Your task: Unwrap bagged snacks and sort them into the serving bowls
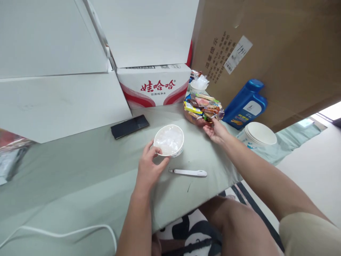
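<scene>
My left hand (152, 164) grips the near left rim of a white paper bowl (176, 153), thumb and fingers closed on its edge. Clear, shiny plastic (169, 140) fills the inside of that bowl, which tilts a little. Farther right, my right hand (217, 131) has its thumb at the near rim of a shiny clear bowl (198, 121) and its fingers below. Colourful wrapped snacks (204, 106) are heaped in it. In front of the paper bowl lies a slim white-handled tool (189, 172) with a short metal tip.
A black phone (130, 127) lies at left, before a white-and-red carton (157, 87). Behind the snacks stands another paper cup (198, 85) with plastic in it. A blue bottle (246, 105) leans by a large brown carton (287, 60); stacked paper bowls (257, 135) stand nearby. A white cable (64, 234) crosses the front left.
</scene>
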Demonstrator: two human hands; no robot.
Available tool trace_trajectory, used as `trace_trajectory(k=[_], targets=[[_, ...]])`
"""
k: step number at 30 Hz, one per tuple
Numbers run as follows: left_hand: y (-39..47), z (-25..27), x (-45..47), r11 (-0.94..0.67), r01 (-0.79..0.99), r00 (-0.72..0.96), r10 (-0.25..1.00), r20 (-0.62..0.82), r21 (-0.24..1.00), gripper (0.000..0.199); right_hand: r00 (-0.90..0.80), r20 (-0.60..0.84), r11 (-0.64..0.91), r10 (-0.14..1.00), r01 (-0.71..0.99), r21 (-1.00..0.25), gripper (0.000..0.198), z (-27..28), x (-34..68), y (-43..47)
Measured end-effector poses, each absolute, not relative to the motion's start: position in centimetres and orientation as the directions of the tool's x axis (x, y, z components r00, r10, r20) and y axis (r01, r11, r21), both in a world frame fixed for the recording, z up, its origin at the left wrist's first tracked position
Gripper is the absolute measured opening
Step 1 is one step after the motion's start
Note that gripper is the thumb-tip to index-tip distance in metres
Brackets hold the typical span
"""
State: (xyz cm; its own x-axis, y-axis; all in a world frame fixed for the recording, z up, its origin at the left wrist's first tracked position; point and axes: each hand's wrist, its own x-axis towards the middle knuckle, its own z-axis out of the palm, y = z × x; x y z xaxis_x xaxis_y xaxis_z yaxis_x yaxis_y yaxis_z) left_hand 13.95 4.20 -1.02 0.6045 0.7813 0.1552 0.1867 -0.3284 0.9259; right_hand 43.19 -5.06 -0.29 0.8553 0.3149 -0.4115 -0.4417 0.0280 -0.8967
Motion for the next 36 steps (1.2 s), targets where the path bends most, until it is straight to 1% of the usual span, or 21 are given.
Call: trace_trajectory(k=[3, 5, 6, 9, 11, 12, 14, 16, 18, 19, 21, 23, 24, 25, 26, 27, 28, 29, 31, 33, 36], targets=[[4.0, -1.1, 14.5, -0.353, 0.192, 0.632, 0.758, 0.160, 0.916, 0.018, 0.889, -0.371, 0.181, 0.269, -0.425, -0.887, 0.014, -0.4, 43.7, -4.4], [3.9, -1.1, 14.8, -0.373, 0.218, 0.644, 0.750, 0.154, 0.902, 0.017, 0.907, -0.316, 0.286, 0.278, -0.392, -0.874, 0.019, -0.5, 43.4, -4.3], [3.8, -1.1, 15.0, -0.381, 0.234, 0.647, 0.748, 0.149, 0.895, 0.016, 0.909, -0.291, 0.314, 0.297, -0.381, -0.870, 0.023, -0.6, 43.2, -4.3], [3.7, -1.3, 15.5, -0.394, 0.259, 0.643, 0.751, 0.147, 0.882, 0.016, 0.894, -0.232, 0.317, 0.382, -0.363, -0.876, 0.031, -1.0, 42.6, -4.0], [3.5, -1.5, 15.8, -0.398, 0.258, 0.641, 0.752, 0.153, 0.880, 0.015, 0.890, -0.184, 0.325, 0.417, -0.335, -0.884, 0.038, -1.4, 42.7, -3.5], [3.4, -1.6, 16.0, -0.397, 0.258, 0.644, 0.751, 0.150, 0.881, 0.014, 0.895, -0.163, 0.329, 0.416, -0.315, -0.890, 0.042, -1.6, 43.0, -3.2], [3.1, -1.9, 16.2, -0.389, 0.253, 0.661, 0.738, 0.135, 0.886, 0.014, 0.917, -0.138, 0.322, 0.373, -0.268, -0.908, 0.050, -2.0, 44.1, -2.3], [2.9, -2.3, 16.5, -0.376, 0.233, 0.692, 0.712, 0.119, 0.897, 0.029, 0.938, -0.131, 0.288, 0.320, -0.228, -0.930, 0.058, -2.4, 45.6, -1.4], [2.7, -2.5, 16.6, -0.354, 0.204, 0.726, 0.680, 0.102, 0.913, 0.047, 0.949, -0.117, 0.233, 0.291, -0.189, -0.954, 0.063, -2.7, 46.9, -0.9], [2.7, -2.6, 16.7, -0.339, 0.194, 0.742, 0.665, 0.088, 0.921, 0.053, 0.954, -0.104, 0.193, 0.283, -0.163, -0.967, 0.062, -2.8, 47.2, -0.9], [2.6, -2.5, 16.8, -0.307, 0.197, 0.775, 0.630, 0.044, 0.931, 0.059, 0.955, -0.061, 0.091, 0.292, -0.091, -0.992, 0.053, -3.2, 46.7, -2.0], [2.4, -2.3, 17.0, -0.298, 0.214, 0.811, 0.584, 0.001, 0.930, 0.060, 0.922, 0.009, 0.003, 0.386, 0.009, -1.000, 0.046, -3.5, 44.6, -4.4], [2.3, -2.1, 17.1, -0.310, 0.217, 0.830, 0.558, -0.008, 0.926, 0.057, 0.869, 0.058, -0.010, 0.491, 0.072, -0.997, 0.047, -3.6, 43.1, -5.8], [2.2, -1.9, 17.3, -0.329, 0.213, 0.848, 0.530, -0.007, 0.920, 0.054, 0.787, 0.128, 0.001, 0.604, 0.160, -0.987, 0.055, -3.7, 41.4, -7.4], [2.1, -1.8, 17.4, -0.351, 0.203, 0.865, 0.502, 0.001, 0.914, 0.052, 0.677, 0.195, 0.005, 0.710, 0.272, -0.962, 0.067, -3.7, 39.7, -8.8], [2.0, -1.7, 17.5, -0.374, 0.190, 0.880, 0.475, 0.011, 0.908, 0.051, 0.578, 0.230, -0.022, 0.783, 0.395, -0.918, 0.079, -3.6, 38.1, -9.9], [1.9, -1.6, 17.5, -0.392, 0.181, 0.893, 0.450, 0.016, 0.902, 0.051, 0.522, 0.247, -0.065, 0.816, 0.509, -0.858, 0.085, -3.6, 36.7, -10.6], [1.8, -1.6, 17.6, -0.404, 0.178, 0.903, 0.430, 0.014, 0.897, 0.053, 0.502, 0.258, -0.109, 0.826, 0.590, -0.800, 0.086, -3.5, 35.6, -10.9], [1.6, -1.6, 17.5, -0.415, 0.189, 0.915, 0.403, -0.007, 0.890, 0.056, 0.541, 0.286, -0.201, 0.791, 0.671, -0.714, 0.076, -3.3, 34.6, -10.4], [1.4, -1.6, 17.4, -0.425, 0.214, 0.915, 0.402, -0.028, 0.880, 0.057, 0.607, 0.325, -0.259, 0.725, 0.678, -0.688, 0.066, -3.3, 35.0, -8.8], [1.2, -1.5, 17.1, -0.428, 0.246, 0.899, 0.437, -0.039, 0.870, 0.054, 0.697, 0.387, -0.328, 0.604, 0.660, -0.676, 0.070, -3.3, 37.6, -6.9]])
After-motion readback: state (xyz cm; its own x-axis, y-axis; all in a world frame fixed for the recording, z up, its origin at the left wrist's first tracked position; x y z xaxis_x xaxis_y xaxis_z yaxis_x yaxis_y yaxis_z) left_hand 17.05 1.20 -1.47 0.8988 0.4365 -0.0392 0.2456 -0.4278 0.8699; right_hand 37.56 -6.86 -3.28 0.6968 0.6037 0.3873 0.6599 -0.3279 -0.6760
